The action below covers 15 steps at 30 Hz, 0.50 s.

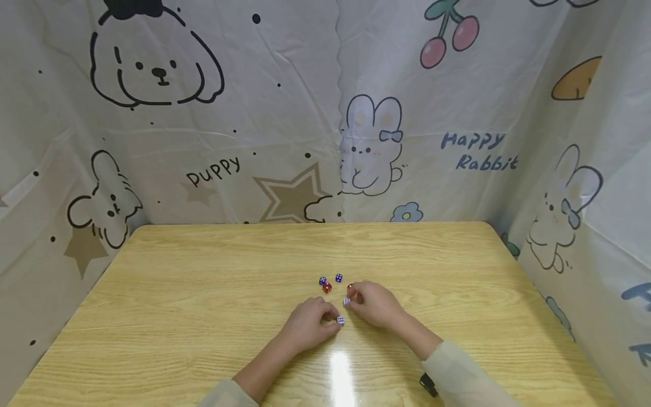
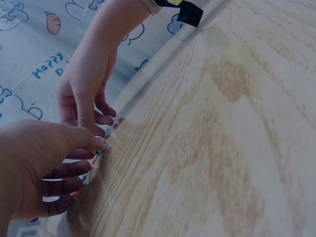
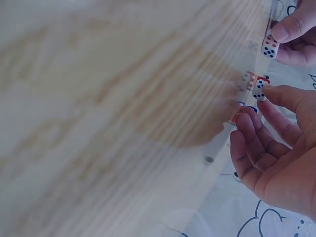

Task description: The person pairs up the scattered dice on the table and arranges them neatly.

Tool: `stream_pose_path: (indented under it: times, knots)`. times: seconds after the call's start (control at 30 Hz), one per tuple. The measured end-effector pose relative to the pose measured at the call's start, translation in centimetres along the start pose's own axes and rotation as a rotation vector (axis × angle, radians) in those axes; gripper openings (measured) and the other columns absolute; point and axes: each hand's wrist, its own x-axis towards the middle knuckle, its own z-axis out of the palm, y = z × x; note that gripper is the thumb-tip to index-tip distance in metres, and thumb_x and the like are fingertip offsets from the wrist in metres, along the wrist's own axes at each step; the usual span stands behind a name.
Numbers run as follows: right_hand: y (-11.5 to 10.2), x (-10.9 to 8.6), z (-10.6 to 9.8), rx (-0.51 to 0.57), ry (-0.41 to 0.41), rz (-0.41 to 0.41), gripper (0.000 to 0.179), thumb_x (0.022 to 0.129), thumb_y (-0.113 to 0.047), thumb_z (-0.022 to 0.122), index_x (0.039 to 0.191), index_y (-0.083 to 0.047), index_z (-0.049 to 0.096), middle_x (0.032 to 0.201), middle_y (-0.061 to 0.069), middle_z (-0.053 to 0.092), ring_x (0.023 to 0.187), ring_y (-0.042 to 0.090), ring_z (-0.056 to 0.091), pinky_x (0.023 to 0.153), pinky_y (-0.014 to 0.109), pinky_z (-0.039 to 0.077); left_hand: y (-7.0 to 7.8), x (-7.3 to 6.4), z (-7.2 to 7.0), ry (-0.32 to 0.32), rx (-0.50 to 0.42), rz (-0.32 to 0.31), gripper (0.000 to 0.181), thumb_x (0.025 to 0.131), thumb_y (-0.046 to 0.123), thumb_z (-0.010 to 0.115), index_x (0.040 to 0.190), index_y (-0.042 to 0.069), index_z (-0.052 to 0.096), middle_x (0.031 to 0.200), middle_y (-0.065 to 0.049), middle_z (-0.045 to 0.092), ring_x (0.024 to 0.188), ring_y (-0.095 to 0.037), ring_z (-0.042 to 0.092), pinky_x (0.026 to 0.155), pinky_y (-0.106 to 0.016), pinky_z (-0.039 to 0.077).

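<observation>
My left hand (image 1: 310, 325) pinches a white die (image 1: 340, 320) between thumb and finger, low over the table. In the right wrist view this white die (image 3: 269, 46) shows red pips on one face and dark pips on another. Just beyond it, my right hand (image 1: 377, 305) pinches a second white die (image 1: 347, 302) at its thumb tip. Behind the hands lie two blue dice (image 1: 338, 277) and a red die (image 1: 328, 288). Another red die (image 1: 350, 287) is partly hidden by my right fingers.
The wood-grain table (image 1: 203, 282) reaches back to a patterned curtain (image 1: 285, 113), which also runs along both sides. A small black object (image 1: 428, 384) is by the right sleeve (image 1: 465, 376). Light glares off the tabletop near the front.
</observation>
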Motion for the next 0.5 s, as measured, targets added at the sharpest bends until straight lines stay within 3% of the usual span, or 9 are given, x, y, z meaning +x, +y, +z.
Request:
stream_pose_path:
  times: [0.5]
  knots:
    - [-0.07, -0.74, -0.34, 0.007, -0.031, 0.005, 0.012, 0.087, -0.022, 0.065, 0.094, -0.012, 0.067, 0.063, -0.005, 0.051, 0.055, 0.008, 0.042, 0.049, 0.021, 0.033, -0.03, 0.02, 0.04, 0.004, 0.007, -0.004, 0.017, 0.081, 0.032, 0.069, 0.089, 0.018, 0.071, 0.079, 0.009, 0.056, 0.075, -0.005, 0.047, 0.067, -0.021, 0.039]
